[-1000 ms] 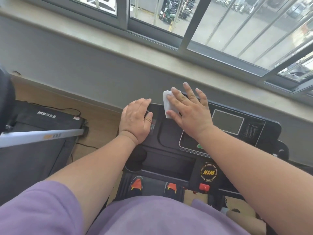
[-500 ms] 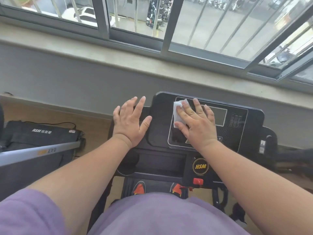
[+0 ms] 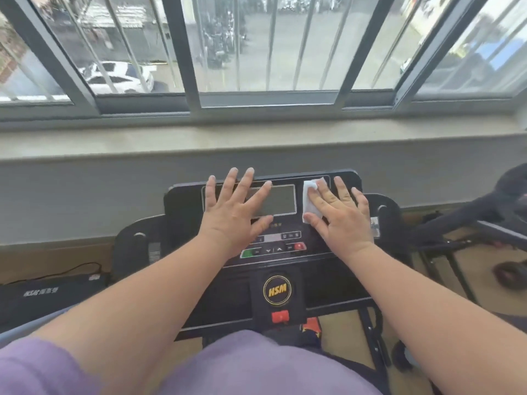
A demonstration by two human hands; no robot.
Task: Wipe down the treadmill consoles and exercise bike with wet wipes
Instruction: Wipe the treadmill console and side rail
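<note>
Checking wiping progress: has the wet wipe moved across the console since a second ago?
Yes. The wet wipe under the right hand has gone rightward: it was left of the display screen, now right of it.

right hand (image 3: 340, 220) slid the wipe (image 3: 310, 201) rightward; left hand (image 3: 233, 215) apparently shifted onto the display (image 3: 281, 199).

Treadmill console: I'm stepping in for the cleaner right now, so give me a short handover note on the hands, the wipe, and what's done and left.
Left hand: flat, fingers spread, resting on the left part of the treadmill console, over the screen.
Right hand: flat, pressing the wet wipe onto the console's upper right, beside the screen.
Done: cannot tell which areas are already wiped.
Left: buttons and lower panel look untouched; then the other treadmill at left and the exercise bike.
</note>
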